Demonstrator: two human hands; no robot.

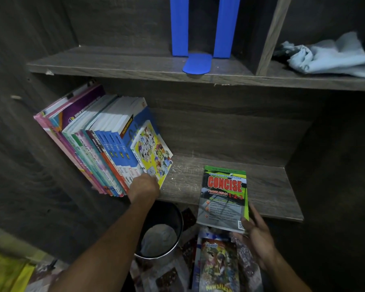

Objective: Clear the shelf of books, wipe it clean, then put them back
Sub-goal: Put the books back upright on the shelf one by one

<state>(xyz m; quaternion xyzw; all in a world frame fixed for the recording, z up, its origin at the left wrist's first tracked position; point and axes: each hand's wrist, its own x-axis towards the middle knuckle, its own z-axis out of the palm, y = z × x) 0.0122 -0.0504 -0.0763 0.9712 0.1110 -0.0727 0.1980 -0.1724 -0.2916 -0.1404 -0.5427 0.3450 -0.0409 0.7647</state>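
A row of several books (97, 144) leans left on the lower shelf (268, 182), with a yellow comic book (152, 152) at its right end. My left hand (143, 187) presses against the bottom edge of that comic book and its neighbours. A green "CONCISE" book (223, 197) lies flat at the shelf's front edge, overhanging it. My right hand (256, 234) grips the book's lower right corner. A light blue cloth (333, 57) lies crumpled on the upper shelf at the right.
A blue bookend (198, 39) stands on the upper shelf (114, 64). Below the lower shelf stand a metal bin (162, 234) and a stack of comic books (217, 264) on a patterned floor. Yellow items (6, 270) lie at bottom left.
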